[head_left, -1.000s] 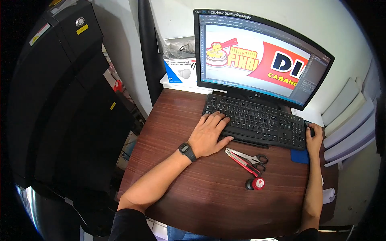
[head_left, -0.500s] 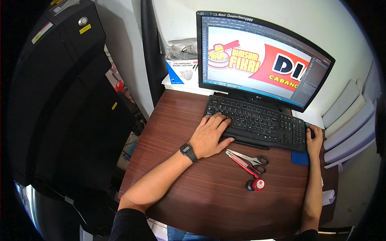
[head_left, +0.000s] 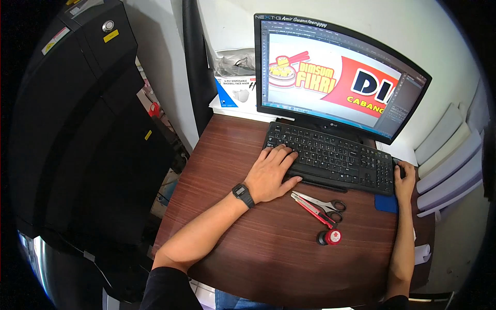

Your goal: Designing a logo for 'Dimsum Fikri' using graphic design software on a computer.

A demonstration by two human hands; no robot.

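Note:
My left hand point(head_left: 268, 176) lies over the left end of a black keyboard point(head_left: 336, 161), fingertips on the keys and thumb stretched out along the near edge. It holds nothing, and a black digital watch point(head_left: 242, 195) is on its wrist. At the keyboard's right end, my right hand point(head_left: 405, 181) is curled over a dark computer mouse point(head_left: 397, 169), mostly hidden by the fingers. A blue mouse pad point(head_left: 385, 203) shows beside that wrist. Behind the keyboard stands a monitor point(head_left: 336, 121) displaying a red and white banner design with a food drawing.
Black-handled scissors point(head_left: 326, 205), a red utility knife point(head_left: 313, 211) and a small red-and-black round object point(head_left: 334, 237) lie on the brown wooden desk point(head_left: 248, 263). A face mask box point(head_left: 236, 92) stands left of the monitor. Rolled sheets point(head_left: 447, 168) lean at right; a large black machine point(head_left: 82, 155) fills the left.

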